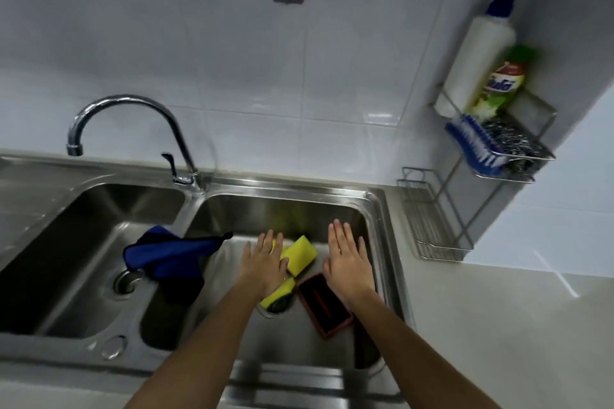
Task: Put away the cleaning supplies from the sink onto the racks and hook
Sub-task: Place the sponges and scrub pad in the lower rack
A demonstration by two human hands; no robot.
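right sink basin point(372, 209) holding two yellow sponges point(298, 254) and a red-rimmed dark pad point(324, 305); blue cloth point(166, 254) draped over the basin divider. left hand point(264, 264) and right hand point(349, 262) flat, fingers spread, holding nothing. upper wall rack point(535, 156) holds bottles, brush, steel wool; lower rack point(428, 219) bare.

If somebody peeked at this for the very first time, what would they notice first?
Probably the two open hands, left hand and right hand, spread flat over the right sink basin, above bright yellow sponges and a red-rimmed tray. Next, the blue cloth draped over the divider between the basins, and the white pump bottle up on the wall rack at right.
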